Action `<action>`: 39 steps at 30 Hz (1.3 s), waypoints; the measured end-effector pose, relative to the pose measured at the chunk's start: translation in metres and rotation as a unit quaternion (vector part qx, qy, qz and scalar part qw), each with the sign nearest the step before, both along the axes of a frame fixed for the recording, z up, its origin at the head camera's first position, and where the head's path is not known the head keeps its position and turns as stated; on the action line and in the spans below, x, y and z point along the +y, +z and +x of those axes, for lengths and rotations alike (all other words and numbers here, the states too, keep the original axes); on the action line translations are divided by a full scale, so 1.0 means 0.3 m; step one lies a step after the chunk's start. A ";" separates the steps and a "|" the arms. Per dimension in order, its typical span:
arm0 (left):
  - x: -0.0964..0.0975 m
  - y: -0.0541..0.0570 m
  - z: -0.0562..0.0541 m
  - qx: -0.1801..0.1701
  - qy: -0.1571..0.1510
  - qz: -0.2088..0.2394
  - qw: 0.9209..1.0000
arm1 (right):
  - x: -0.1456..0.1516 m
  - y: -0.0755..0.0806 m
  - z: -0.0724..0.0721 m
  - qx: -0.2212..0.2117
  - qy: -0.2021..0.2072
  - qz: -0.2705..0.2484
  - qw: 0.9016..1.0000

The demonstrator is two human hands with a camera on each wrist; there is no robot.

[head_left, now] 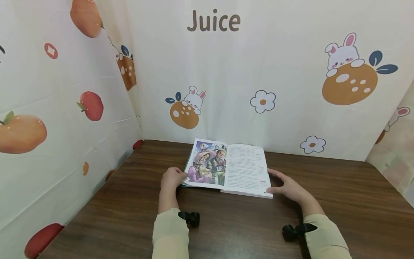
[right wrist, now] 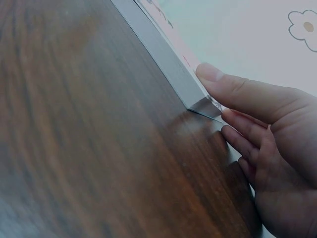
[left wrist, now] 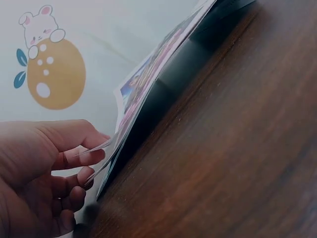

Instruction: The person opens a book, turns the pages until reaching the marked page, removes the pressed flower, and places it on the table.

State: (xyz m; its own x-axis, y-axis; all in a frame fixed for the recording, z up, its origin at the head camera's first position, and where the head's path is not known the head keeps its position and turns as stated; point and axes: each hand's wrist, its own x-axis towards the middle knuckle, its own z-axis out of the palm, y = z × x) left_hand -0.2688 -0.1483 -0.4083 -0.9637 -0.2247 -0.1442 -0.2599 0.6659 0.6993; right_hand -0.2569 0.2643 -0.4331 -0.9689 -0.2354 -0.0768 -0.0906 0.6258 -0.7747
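An open book lies on the table, a colour picture of people in bonnets filling its left page and printed text its right page. At its lower left corner my left hand pinches a few lifted pages between thumb and fingers. In the left wrist view these pages stand apart from the dark cover beneath. My right hand holds the book's right edge. In the right wrist view the thumb of that hand rests on the top page and the fingers lie against the side of the thick page block.
The brown wooden table runs back to a white curtain printed with rabbits, fruit and flowers. Another printed curtain hangs along the left side. Black wrist cameras are strapped to both sleeves.
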 end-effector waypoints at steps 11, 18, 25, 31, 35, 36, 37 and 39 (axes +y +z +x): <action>0.022 -0.008 -0.009 0.001 -0.013 -0.068 0.998 | 0.001 0.000 -0.001 0.004 0.003 0.004 1.000; 0.192 0.011 -0.036 0.115 -0.097 -0.181 0.972 | 0.006 0.000 0.003 0.008 0.002 -0.001 1.000; 0.377 0.018 -0.013 0.112 -0.277 -0.210 0.931 | 0.000 0.004 0.003 0.005 0.003 0.000 1.000; 0.391 0.003 -0.003 0.109 -0.268 -0.191 0.938 | -0.001 0.008 0.001 0.008 0.005 -0.001 1.000; 0.397 -0.004 -0.001 0.093 -0.275 -0.170 0.942 | 0.002 0.003 0.002 0.007 0.007 -0.008 1.000; 0.403 -0.004 0.002 0.087 -0.275 -0.169 0.942 | 0.003 0.002 0.003 0.007 0.007 -0.010 1.000; 0.412 -0.002 0.004 0.081 -0.274 -0.172 0.943 | 0.003 0.001 0.003 0.007 0.008 -0.011 1.000; 0.434 0.002 0.012 0.070 -0.268 -0.189 0.942 | 0.004 -0.001 0.004 0.009 0.008 -0.012 1.000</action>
